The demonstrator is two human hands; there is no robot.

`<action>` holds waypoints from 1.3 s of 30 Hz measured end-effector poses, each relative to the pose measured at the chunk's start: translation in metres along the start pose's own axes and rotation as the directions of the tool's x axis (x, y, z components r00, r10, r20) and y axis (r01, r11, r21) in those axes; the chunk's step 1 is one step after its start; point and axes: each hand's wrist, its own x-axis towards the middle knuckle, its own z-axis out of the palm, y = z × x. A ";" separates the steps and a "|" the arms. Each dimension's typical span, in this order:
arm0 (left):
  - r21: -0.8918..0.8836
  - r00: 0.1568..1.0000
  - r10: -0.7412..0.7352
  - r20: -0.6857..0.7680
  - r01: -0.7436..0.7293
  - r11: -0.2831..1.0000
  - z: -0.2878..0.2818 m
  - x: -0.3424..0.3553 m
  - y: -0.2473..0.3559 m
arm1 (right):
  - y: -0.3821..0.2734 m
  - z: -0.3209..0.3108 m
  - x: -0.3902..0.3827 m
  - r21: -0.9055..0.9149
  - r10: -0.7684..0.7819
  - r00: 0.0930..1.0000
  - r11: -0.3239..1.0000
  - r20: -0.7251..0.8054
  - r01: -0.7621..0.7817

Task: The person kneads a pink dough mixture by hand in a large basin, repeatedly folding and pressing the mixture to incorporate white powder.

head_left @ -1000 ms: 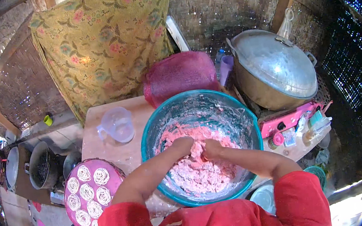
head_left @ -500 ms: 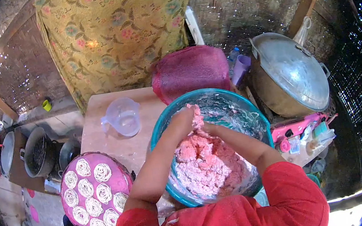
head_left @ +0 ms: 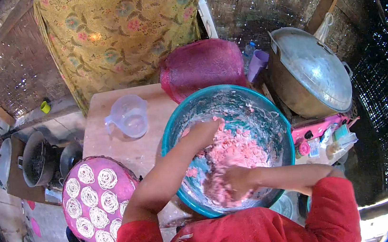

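Note:
A large teal basin (head_left: pixel 167 148) holds crumbly, wet-looking pink dough (head_left: pixel 243 151). Inside it, my left hand (head_left: pixel 208 131) is closed at the left of the dough, with a bit of pink showing at its fingers. Lower in the basin, my right hand (head_left: pixel 237 182) presses into the dough near the front wall. Motion blur and dough hide that hand's fingers. Pale smears of dough coat the basin's inner wall.
Left of the basin are a clear plastic jug (head_left: pixel 129 118) on the wooden table (head_left: pixel 103 141) and a round pink tray (head_left: pixel 126 174) bearing several white noodle coils. Behind stands a magenta-covered bundle (head_left: pixel 202 67). A big lidded metal pot (head_left: pixel 310 74) and a purple cup (head_left: pixel 258 63) are at right.
My hands were together at the basin's upper middle, with dough between them. The right hand has since come down toward the front wall, and more crumbled dough shows in the middle.

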 end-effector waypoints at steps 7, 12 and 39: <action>-0.151 0.745 0.052 0.665 0.067 0.986 0.025 -0.008 0.034 | 0.033 0.057 -0.071 -0.052 0.306 0.927 0.945 -0.218 -0.324; 0.095 0.842 -0.077 0.534 0.031 0.995 0.073 -0.006 0.063 | 0.104 0.124 -0.044 0.269 0.530 0.762 0.847 -0.373 -0.457; 0.174 0.801 -0.091 0.592 -0.017 0.985 0.098 -0.066 0.063 | -0.016 0.025 -0.012 -0.035 0.538 0.843 0.843 0.021 -0.537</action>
